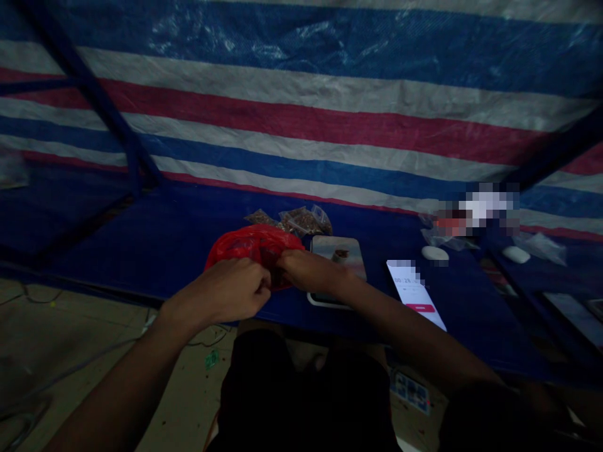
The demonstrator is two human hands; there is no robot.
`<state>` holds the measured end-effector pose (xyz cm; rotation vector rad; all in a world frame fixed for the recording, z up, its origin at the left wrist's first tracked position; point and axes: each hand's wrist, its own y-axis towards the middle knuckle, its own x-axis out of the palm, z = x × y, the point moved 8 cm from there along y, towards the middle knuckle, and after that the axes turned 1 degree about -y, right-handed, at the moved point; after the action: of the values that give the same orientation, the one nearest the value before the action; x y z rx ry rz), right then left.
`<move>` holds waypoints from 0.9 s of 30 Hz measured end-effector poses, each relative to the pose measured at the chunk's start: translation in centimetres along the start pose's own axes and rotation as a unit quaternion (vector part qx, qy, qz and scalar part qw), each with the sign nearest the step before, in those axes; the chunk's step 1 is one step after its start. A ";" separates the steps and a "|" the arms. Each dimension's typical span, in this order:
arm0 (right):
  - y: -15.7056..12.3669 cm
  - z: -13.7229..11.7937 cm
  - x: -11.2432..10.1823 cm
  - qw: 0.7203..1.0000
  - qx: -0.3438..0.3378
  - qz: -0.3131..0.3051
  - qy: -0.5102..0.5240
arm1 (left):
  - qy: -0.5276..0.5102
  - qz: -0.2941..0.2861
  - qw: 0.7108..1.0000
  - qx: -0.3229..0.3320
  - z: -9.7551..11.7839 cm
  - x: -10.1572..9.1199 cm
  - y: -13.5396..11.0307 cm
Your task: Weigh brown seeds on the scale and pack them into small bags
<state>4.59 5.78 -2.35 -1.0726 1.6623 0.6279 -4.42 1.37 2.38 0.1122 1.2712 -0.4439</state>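
Note:
A red plastic bag (238, 242) lies crumpled on the blue table, its mouth towards me. My left hand (235, 285) is closed in a fist at the bag's near edge and grips the plastic. My right hand (304, 270) dips into the bag's opening from the right; its fingertips are hidden there, so what they hold does not show. Just behind the bag sit several small clear zip bags (306, 221) filled with brown bits. Beside my right hand is a flat white-rimmed tray or scale (358, 248) with a small brown heap on it.
A lit phone (414, 295) showing a timer lies to the right on the blue table (141, 238). White rounded objects (434, 253) and clear plastic bags (544, 247) are farther right. A striped tarp (301, 125) hangs behind, between blue metal posts (98, 88).

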 end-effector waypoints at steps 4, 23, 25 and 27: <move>-0.4 -0.7 -0.6 0.999 -0.021 0.029 0.022 | 0.024 0.018 0.999 -0.025 -0.7 0.7 0.9; -0.1 1.1 -0.2 0.996 -0.029 0.027 0.082 | -0.025 0.003 1.000 -0.009 -2.2 3.3 3.4; -0.1 1.2 -0.2 0.994 -0.038 0.029 0.103 | -0.026 0.010 1.000 -0.001 -1.9 3.0 3.5; -0.2 1.2 -0.4 0.991 -0.046 0.037 0.117 | -0.031 0.011 0.999 0.005 -1.8 3.0 3.6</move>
<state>5.36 6.77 -2.41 -1.1915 1.8978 0.6511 -4.01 4.42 -1.51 0.1195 1.2060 -0.4320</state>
